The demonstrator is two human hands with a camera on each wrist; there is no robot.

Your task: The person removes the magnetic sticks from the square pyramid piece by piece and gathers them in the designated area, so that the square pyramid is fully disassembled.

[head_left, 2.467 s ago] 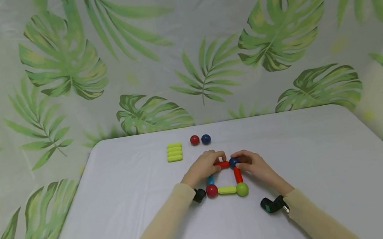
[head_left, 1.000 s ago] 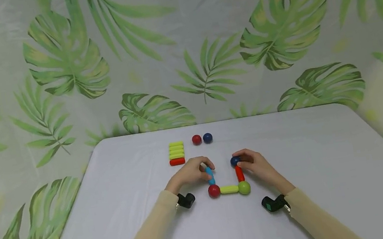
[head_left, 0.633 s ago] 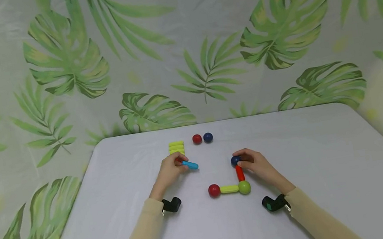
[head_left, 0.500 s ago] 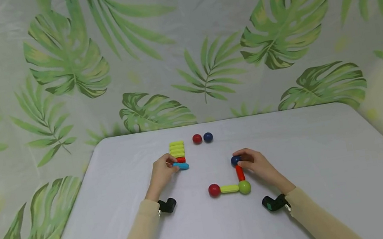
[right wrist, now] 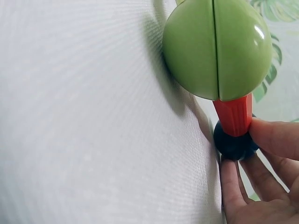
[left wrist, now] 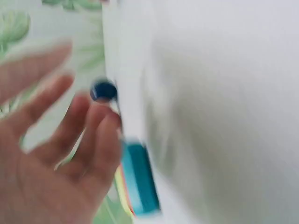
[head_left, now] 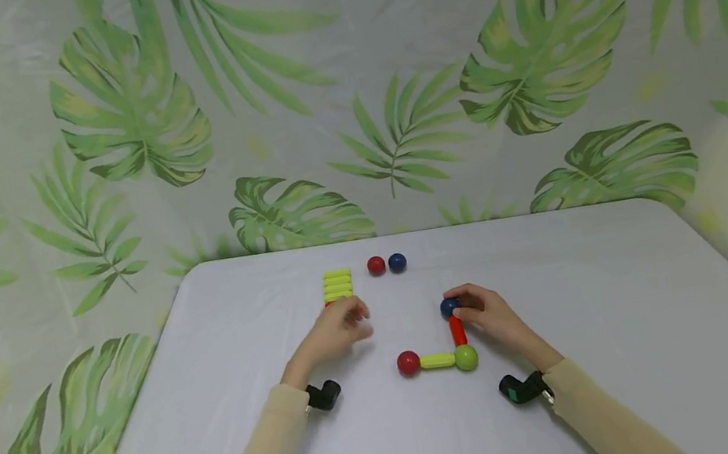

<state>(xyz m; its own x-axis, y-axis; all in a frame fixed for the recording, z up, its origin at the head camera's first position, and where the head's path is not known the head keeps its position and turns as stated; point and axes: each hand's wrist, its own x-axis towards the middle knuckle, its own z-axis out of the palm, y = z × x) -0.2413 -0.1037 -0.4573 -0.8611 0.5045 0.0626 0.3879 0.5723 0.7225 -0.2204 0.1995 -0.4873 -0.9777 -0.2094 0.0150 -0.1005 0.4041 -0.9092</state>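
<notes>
Head view: the left hand (head_left: 330, 335), loose-fingered and holding nothing, has let go of the blue stick (left wrist: 140, 179) — it lies alongside the row (head_left: 337, 285). The right hand (head_left: 490, 314) pinches the blue ball (head_left: 448, 308), from which red stick (head_left: 458, 331), green ball (head_left: 466, 357), yellow stick (head_left: 438, 360) and red ball (head_left: 409, 363) run on — the square is down to an L.
</notes>
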